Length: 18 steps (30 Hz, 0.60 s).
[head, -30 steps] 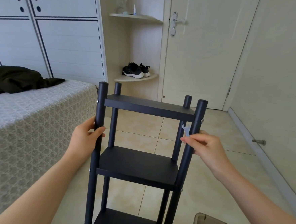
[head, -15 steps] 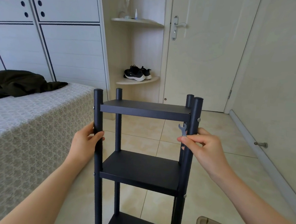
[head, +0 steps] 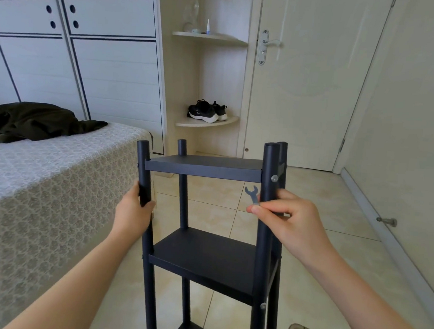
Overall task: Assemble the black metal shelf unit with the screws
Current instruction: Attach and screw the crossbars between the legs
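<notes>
Standing upright: black shelf unit point(head: 210, 167) | left hand point(head: 134, 215) grasps post point(head: 143, 164) | right hand point(head: 291, 221) pinches wrench point(head: 252, 193)

The black metal shelf unit point(head: 204, 256) stands upright on the floor, silver screws point(head: 274, 178) in its posts.

L forearm point(head: 79, 278) bare, comes in from bottom-left, angled up & to the right; L hand point(head: 133, 211) grips L front post point(head: 143, 169) of the shelf unit just below top shelf, fingers wrapped round far side, thumb on near side, back of hand toward cam; R forearm point(head: 370, 303) bare, comes in from bottom-right, angled up & to the left; R hand point(head: 293, 221) level w/ the L one, thumb + index tip pinch lower end of small wrench point(head: 251, 192), index lying across front of R front post point(head: 269, 168); other fingers curled, knuckles up.
</notes>
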Available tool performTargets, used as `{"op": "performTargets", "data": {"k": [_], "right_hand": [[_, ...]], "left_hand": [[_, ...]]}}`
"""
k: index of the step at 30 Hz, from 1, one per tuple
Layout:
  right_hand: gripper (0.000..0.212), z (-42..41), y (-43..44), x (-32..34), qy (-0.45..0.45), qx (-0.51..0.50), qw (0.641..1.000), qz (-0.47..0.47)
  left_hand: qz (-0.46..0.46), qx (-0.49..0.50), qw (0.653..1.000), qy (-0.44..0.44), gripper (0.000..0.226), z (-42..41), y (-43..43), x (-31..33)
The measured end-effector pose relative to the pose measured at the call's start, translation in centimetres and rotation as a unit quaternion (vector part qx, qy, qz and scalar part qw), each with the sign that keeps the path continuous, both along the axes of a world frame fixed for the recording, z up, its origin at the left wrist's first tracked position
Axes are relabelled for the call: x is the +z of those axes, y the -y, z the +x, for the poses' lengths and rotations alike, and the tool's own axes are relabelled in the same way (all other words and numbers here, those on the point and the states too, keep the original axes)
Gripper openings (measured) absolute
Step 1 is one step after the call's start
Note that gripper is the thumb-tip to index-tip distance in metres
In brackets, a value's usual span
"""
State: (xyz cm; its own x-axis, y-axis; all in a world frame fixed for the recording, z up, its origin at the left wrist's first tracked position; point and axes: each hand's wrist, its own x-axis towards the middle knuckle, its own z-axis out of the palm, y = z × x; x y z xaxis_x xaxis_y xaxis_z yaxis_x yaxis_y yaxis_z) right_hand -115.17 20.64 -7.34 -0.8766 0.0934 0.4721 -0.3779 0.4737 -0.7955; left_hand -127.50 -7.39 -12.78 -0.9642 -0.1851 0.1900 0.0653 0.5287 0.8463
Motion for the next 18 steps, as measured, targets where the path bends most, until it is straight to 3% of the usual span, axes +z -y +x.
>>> {"op": "performTargets", "data": {"k": [2, 5, 7, 9, 13, 16, 18], "right_hand": [[0.008, -0.1, 0.4, 0.8, 0.007, 0.034, 0.999, 0.014], [0.01, -0.5, 1.2, 1.9, 0.035, 0.074, 0.997, 0.012], [0.01, -0.7, 1.9, 2.3, 0.043, 0.09, 0.995, -0.007], [0.011, -1.2, 2.7, 2.5, 0.042, 0.096, 0.994, -0.017], [0.019, -2.3, 4.6, 2.6, 0.033, 0.09, 0.995, -0.004], [0.02, -3.0, 5.8, 2.5, 0.025, 0.079, 0.997, 0.0], [0.019, -3.4, 6.3, 2.4, 0.011, 0.067, 0.998, -0.005]], "left_hand": [[0.006, 0.001, 0.998, 0.056, 0.093, 0.6, -1.0, 0.5], [-0.024, -0.034, 0.994, 0.096, 0.107, 2.2, -2.3, 1.3], [-0.028, -0.088, 0.992, 0.082, 0.102, 3.7, -3.0, 1.9], [0.024, -0.18, 0.98, 0.084, 0.086, 5.3, -3.8, 2.5], [0.095, -0.334, 0.922, 0.175, 0.068, 7.9, -5.6, 2.9], [0.135, -0.342, 0.914, 0.173, 0.041, 8.9, -6.7, 2.5], [0.158, -0.318, 0.922, 0.152, 0.034, 9.2, -7.4, 2.0]]}}
